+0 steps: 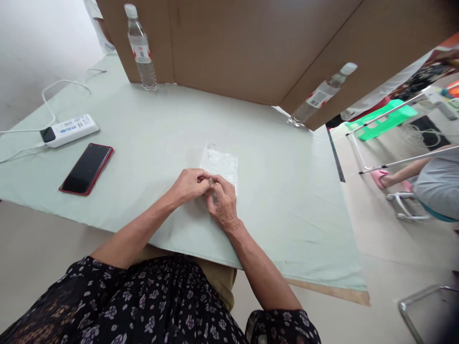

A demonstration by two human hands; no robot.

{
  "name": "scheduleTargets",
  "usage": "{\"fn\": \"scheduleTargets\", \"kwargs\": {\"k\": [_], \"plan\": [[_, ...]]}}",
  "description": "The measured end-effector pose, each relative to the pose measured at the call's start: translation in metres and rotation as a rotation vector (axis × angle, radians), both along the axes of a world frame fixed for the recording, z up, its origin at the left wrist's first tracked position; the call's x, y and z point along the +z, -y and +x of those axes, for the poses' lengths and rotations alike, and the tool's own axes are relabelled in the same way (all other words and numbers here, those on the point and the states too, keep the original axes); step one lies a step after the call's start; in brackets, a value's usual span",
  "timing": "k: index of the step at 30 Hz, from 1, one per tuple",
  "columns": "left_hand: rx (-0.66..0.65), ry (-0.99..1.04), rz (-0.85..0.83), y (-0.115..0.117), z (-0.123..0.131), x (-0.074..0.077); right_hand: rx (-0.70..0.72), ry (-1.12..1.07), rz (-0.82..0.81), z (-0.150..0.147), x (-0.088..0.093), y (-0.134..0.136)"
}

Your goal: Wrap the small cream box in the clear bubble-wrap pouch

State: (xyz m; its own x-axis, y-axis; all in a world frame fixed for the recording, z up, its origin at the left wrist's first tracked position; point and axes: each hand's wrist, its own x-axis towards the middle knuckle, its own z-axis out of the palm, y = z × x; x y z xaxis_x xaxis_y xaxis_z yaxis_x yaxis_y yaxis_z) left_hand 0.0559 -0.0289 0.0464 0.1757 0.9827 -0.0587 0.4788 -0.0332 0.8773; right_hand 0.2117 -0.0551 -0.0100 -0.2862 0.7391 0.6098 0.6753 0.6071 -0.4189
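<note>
Both hands meet over the front middle of the table. My left hand (191, 184) is closed, thumb and fingertips pinched together. Against it, my right hand (223, 200) has its fingers curled in. Between the fingertips is a small greyish piece (211, 182), mostly hidden, whose kind I cannot make out. Just beyond and partly under the hands lies a flat, clear, crinkled plastic packet (225, 165), which looks like bubble wrap on a white sheet.
A red-cased phone (86, 168) and a white power strip (73, 130) with cables lie to the left. Two water bottles (142, 52) stand against a brown cardboard screen (229, 48) at the back. Past the right table edge, a person (437, 181) sits near a metal rack.
</note>
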Motion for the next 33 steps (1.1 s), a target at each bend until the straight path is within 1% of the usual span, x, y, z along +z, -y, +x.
{"fn": "scheduleTargets", "kwargs": {"k": [2, 4, 6, 8, 10, 12, 15, 18, 21, 24, 28, 30, 33], "plan": [[0.023, -0.201, 0.287, 0.004, 0.006, -0.013, 0.008, 0.009, 0.000, 0.003, 0.001, -0.002], [0.074, -0.335, 0.516, 0.008, 0.011, -0.025, 0.014, 0.030, -0.005, 0.008, 0.003, -0.004], [0.098, -0.401, 0.681, 0.010, 0.014, -0.034, 0.008, 0.038, 0.004, 0.014, 0.006, -0.006], [0.101, -0.420, 0.775, 0.011, 0.015, -0.039, -0.020, 0.012, 0.036, 0.021, 0.011, -0.007], [0.088, -0.415, 0.809, 0.011, 0.014, -0.041, -0.056, -0.025, 0.063, 0.027, 0.015, -0.007], [0.070, -0.394, 0.823, 0.010, 0.013, -0.042, -0.077, -0.033, 0.056, 0.029, 0.019, -0.007], [0.060, -0.332, 0.827, 0.010, 0.014, -0.046, -0.039, 0.039, -0.012, 0.025, 0.020, -0.005], [0.073, -0.284, 0.789, 0.011, 0.015, -0.050, 0.022, 0.117, -0.063, 0.019, 0.016, -0.004], [0.054, -0.264, 0.781, 0.011, 0.016, -0.053, 0.001, 0.099, -0.049, 0.022, 0.014, -0.007], [0.052, -0.241, 0.824, 0.009, 0.016, -0.053, -0.137, 0.006, -0.029, 0.037, 0.018, -0.014], [0.067, -0.233, 0.872, 0.009, 0.016, -0.057, -0.410, -0.182, -0.009, 0.070, 0.026, -0.026], [0.056, -0.232, 0.869, 0.010, 0.015, -0.061, -0.501, -0.229, -0.063, 0.085, 0.027, -0.031], [0.019, -0.231, 0.828, 0.011, 0.015, -0.066, -0.557, -0.197, -0.239, 0.102, 0.025, -0.037]]}}
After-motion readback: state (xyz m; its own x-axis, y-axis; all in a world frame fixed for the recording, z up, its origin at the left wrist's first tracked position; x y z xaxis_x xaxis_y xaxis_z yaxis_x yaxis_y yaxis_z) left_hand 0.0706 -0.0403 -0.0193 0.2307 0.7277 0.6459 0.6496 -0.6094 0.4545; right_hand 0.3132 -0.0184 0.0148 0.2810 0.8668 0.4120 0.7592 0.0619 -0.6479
